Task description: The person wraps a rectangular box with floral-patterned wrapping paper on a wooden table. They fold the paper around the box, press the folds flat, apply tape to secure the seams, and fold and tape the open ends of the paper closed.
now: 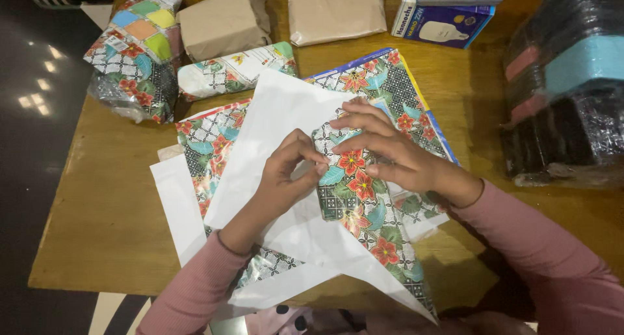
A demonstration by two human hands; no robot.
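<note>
A parcel half covered in floral wrapping paper (356,198) lies in the middle of a wooden table (104,205). The paper's white underside (279,120) fans out around it. My left hand (286,172) pinches the paper's edge at the parcel's left side, fingers closed on it. My right hand (390,150) lies flat on top of the parcel, fingers spread, pressing the folded paper down. More floral sheets (390,81) lie underneath.
At the back stand two brown-paper parcels (224,20) (335,10), a floral-wrapped roll (234,68) and a patchwork-wrapped bundle (136,49). A blue box (448,20) sits at the back right. A dark plastic-wrapped stack (562,88) fills the right side.
</note>
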